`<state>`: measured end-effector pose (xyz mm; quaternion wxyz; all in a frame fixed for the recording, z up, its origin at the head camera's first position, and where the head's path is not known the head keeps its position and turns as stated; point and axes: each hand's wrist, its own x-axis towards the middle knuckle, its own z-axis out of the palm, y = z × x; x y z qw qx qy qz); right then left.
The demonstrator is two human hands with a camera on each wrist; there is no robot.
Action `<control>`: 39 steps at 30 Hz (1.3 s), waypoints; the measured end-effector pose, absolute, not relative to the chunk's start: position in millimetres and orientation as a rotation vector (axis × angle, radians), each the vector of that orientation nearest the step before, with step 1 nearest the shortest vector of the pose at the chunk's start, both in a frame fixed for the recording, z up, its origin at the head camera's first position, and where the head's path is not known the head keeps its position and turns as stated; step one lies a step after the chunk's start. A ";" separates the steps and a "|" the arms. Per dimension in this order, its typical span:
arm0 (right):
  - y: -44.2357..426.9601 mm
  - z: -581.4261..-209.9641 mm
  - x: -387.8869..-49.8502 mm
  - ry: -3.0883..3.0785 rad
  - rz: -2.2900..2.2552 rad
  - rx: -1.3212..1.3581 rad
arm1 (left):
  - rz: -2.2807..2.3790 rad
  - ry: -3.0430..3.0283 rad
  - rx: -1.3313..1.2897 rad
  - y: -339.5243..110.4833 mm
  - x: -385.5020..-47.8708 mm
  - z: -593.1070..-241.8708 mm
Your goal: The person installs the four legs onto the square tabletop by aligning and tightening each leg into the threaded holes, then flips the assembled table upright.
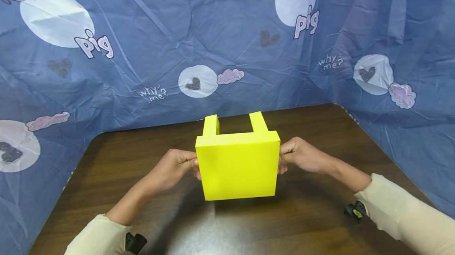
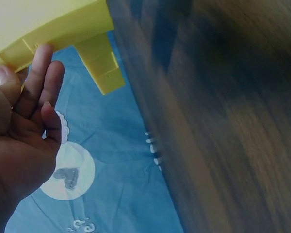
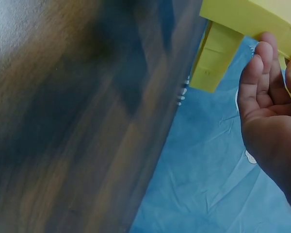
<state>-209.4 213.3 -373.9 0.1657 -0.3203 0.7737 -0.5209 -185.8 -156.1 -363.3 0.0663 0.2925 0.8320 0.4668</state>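
Observation:
A small yellow stool (image 1: 238, 170) is held up over the wooden table, its flat square top tilted toward me. Two of its legs (image 1: 211, 125) show beyond the top's far edge, pointing away; any others are hidden. My left hand (image 1: 177, 166) pinches the left edge of the top between thumb and fingers. On the opposite edge, my right hand (image 1: 303, 154) grips in the same way. Both wrist views show the hands at the stool's rim, close to a yellow leg (image 2: 102, 65); another leg (image 3: 216, 58) appears in the right wrist view.
The dark wooden table (image 1: 131, 156) lies below the stool, with the stool's shadow on it. Blue printed cloth (image 1: 177, 29) hangs behind and along the sides. A black wrist device (image 1: 135, 243) sits by the left sleeve, another device (image 1: 355, 210) by the right sleeve.

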 end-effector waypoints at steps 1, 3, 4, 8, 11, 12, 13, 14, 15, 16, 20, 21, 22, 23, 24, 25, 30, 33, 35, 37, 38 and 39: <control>213.1 -374.2 -209.5 2.191 -1.492 -0.900 | 1.413 2.502 0.863 -156.3 -185.6 -363.0; 212.6 -374.5 -209.6 2.165 -1.516 -0.861 | 1.438 2.465 0.830 -156.3 -185.6 -362.8; 212.5 -374.9 -209.7 2.150 -1.527 -0.841 | 1.449 2.445 0.817 -156.2 -185.8 -362.7; 212.3 -375.7 -209.8 2.087 -1.572 -0.775 | 1.502 2.354 0.729 -155.7 -186.4 -362.5; 212.2 -375.5 -209.8 2.037 -1.602 -0.746 | 1.527 2.312 0.650 -155.3 -186.0 -361.8; 212.2 -375.2 -209.7 2.019 -1.612 -0.739 | 1.531 2.307 0.621 -155.0 -185.7 -361.4; 212.3 -374.9 -209.6 1.998 -1.625 -0.733 | 1.533 2.304 0.601 -154.5 -185.4 -361.0; 212.4 -374.5 -209.4 1.974 -1.640 -0.725 | 1.536 2.300 0.577 -154.1 -185.1 -360.6; 212.5 -374.4 -209.2 1.951 -1.653 -0.720 | 1.534 2.304 0.561 -153.6 -184.7 -360.1; 212.6 -374.6 -209.1 1.930 -1.663 -0.715 | 1.532 2.306 0.546 -153.3 -184.4 -359.6; 212.0 -377.6 -208.1 1.856 -1.693 -0.691 | 1.533 2.264 0.474 -153.4 -182.7 -358.1; 211.5 -378.9 -207.6 1.841 -1.696 -0.687 | 1.530 2.245 0.454 -153.7 -182.1 -357.9; 211.2 -380.6 -207.0 1.828 -1.699 -0.678 | 1.527 2.219 0.434 -154.3 -181.5 -358.0; 211.0 -382.3 -206.1 1.812 -1.702 -0.669 | 1.521 2.194 0.413 -154.8 -180.9 -358.1; 210.6 -384.0 -205.1 1.793 -1.706 -0.659 | 1.514 2.168 0.394 -155.3 -180.1 -358.4; 210.2 -385.8 -204.2 1.775 -1.708 -0.649 | 1.508 2.145 0.378 -155.8 -179.6 -358.6; 208.1 -393.1 -200.1 1.716 -1.736 -0.560 | 1.509 2.032 0.315 -156.2 -178.0 -359.9; 206.6 -396.4 -199.0 1.723 -1.759 -0.507 | 1.529 1.964 0.267 -156.0 -178.4 -361.5; 205.5 -398.5 -198.6 1.724 -1.771 -0.474 | 1.540 1.924 0.220 -155.8 -179.0 -363.4; 204.8 -400.6 -198.3 1.723 -1.776 -0.449 | 1.547 1.897 0.179 -155.7 -179.9 -365.8; 204.4 -401.7 -198.3 1.720 -1.776 -0.440 | 1.548 1.890 0.165 -155.5 -180.3 -367.1; 204.1 -402.7 -198.2 1.716 -1.775 -0.432 | 1.549 1.886 0.154 -155.4 -180.7 -368.3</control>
